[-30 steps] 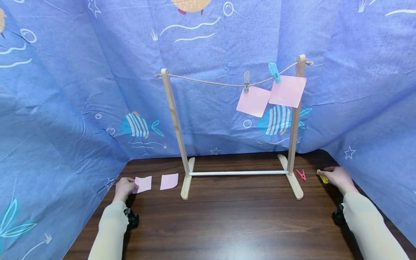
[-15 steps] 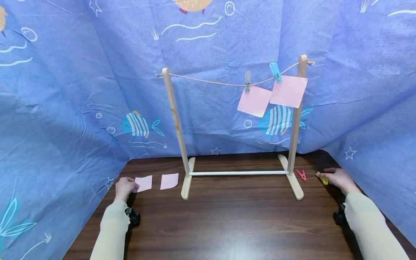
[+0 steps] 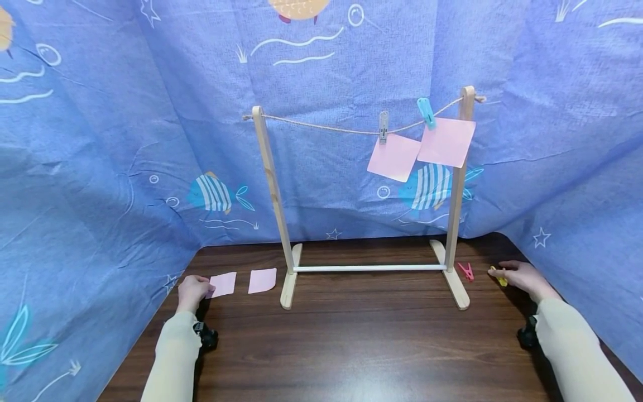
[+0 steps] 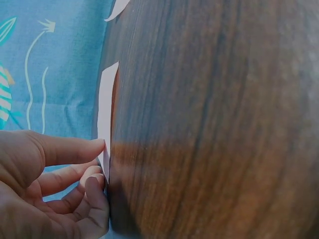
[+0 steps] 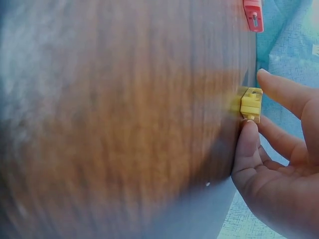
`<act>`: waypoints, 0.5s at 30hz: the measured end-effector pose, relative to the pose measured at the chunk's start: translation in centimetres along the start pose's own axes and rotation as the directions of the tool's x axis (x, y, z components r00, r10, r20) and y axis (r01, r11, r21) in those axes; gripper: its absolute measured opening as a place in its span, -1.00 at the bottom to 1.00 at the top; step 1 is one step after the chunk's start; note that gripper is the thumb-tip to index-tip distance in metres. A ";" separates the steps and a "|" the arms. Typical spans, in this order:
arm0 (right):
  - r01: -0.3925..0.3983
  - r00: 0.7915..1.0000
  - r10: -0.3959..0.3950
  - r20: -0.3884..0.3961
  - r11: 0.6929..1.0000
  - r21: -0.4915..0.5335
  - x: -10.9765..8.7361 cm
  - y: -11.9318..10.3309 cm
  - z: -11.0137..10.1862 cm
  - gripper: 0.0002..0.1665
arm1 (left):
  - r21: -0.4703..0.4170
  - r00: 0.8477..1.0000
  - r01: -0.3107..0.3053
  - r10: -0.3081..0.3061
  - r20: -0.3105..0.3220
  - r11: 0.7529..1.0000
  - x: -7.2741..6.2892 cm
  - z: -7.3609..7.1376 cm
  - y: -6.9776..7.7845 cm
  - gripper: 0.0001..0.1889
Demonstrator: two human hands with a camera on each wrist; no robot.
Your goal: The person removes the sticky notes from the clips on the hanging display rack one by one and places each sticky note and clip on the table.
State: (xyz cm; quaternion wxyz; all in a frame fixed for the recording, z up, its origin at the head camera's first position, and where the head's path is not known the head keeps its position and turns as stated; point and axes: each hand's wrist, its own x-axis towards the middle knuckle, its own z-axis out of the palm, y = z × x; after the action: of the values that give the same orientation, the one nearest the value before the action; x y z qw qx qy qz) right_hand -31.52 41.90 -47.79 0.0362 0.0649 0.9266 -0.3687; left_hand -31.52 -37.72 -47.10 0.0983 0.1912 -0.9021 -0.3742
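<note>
My left hand (image 3: 192,292) pinches the left edge of a pink paper square (image 3: 224,284) lying on the table; in the left wrist view, thumb and fingers meet at the paper's (image 4: 105,102) near end. A second pink paper square (image 3: 262,280) lies to its right. At the far right, my right hand (image 3: 523,279) has its fingers round a yellow clothespin (image 3: 502,280) on the tabletop. In the right wrist view the thumb touches the yellow clothespin (image 5: 251,104), and the index fingertip stands a little apart from it. A red clothespin (image 3: 466,272) lies to the left.
A wooden stand (image 3: 271,184) with a string (image 3: 321,128) rises mid-table. A grey clothespin (image 3: 383,127) and a blue clothespin (image 3: 425,113) hold two pink papers (image 3: 394,158) on the string's right half. Blue printed cloth (image 3: 331,72) surrounds the brown table (image 3: 346,335).
My right index finger has shifted forward and left over the yellow clothespin, covering more of it. The left hand and its paper have barely moved.
</note>
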 end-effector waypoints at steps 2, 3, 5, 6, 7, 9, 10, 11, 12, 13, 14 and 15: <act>0.001 1.000 -0.001 0.002 1.000 0.010 0.0 0.0 -0.1 -0.05 | 0.000 1.000 0.002 -0.002 0.005 1.000 -0.1 0.0 0.0 -0.68; -0.002 1.000 0.002 0.008 1.000 0.018 -0.1 0.0 -0.1 -0.05 | 0.000 1.000 0.004 -0.004 0.006 1.000 -0.1 0.0 0.0 -0.68; -0.001 1.000 0.001 0.012 1.000 0.029 -0.1 0.0 -0.2 -0.05 | -0.002 1.000 0.005 -0.005 0.006 1.000 -0.1 0.0 -0.1 -0.68; -0.001 1.000 0.000 0.011 1.000 0.031 0.0 0.0 -0.2 -0.06 | -0.004 1.000 0.004 -0.004 0.006 1.000 -0.1 0.0 -0.1 -0.68; 0.001 1.000 -0.001 0.009 0.999 0.033 -0.1 0.0 -0.2 -0.06 | -0.003 1.000 0.001 -0.001 0.004 1.000 -0.1 0.0 -0.2 -0.68; -0.002 1.000 0.001 0.016 0.999 0.041 -0.1 0.0 -0.3 -0.05 | -0.004 1.000 0.000 0.000 0.004 1.000 0.0 -0.1 -0.3 -0.66; -0.003 1.000 0.003 0.017 0.999 0.043 -0.1 0.1 -0.3 -0.04 | -0.008 1.000 0.005 -0.004 0.005 1.000 0.0 -0.1 -0.4 -0.65; -0.007 1.000 0.007 0.018 0.999 0.048 -0.1 0.2 -0.3 -0.03 | -0.018 1.000 0.011 -0.011 0.009 1.000 0.0 -0.1 -0.4 -0.64; -0.011 1.000 0.010 0.022 0.997 0.070 -0.2 0.3 -0.4 -0.02 | -0.034 1.000 0.021 -0.020 0.015 0.999 -0.1 -0.2 -0.5 -0.62; -0.018 0.999 0.015 0.033 0.996 0.091 -0.3 0.4 -0.5 -0.02 | -0.056 0.999 0.034 -0.033 0.021 0.998 -0.1 -0.2 -0.6 -0.60; -0.027 0.999 0.022 0.040 0.993 0.115 -0.4 0.5 -0.6 -0.01 | -0.081 0.999 0.048 -0.046 0.025 0.996 -0.2 -0.2 -0.7 -0.59; -0.036 0.998 0.030 0.046 0.990 0.134 -0.6 0.6 -0.7 -0.01 | -0.110 0.998 0.064 -0.062 0.028 0.992 -0.3 -0.2 -0.8 -0.58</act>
State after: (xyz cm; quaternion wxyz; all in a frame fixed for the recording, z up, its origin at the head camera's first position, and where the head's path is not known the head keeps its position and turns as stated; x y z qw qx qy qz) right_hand -30.82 42.74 -47.66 0.0584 0.0742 0.8973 -0.4311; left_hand -30.97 -38.22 -47.50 0.0858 0.2093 -0.8746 -0.4290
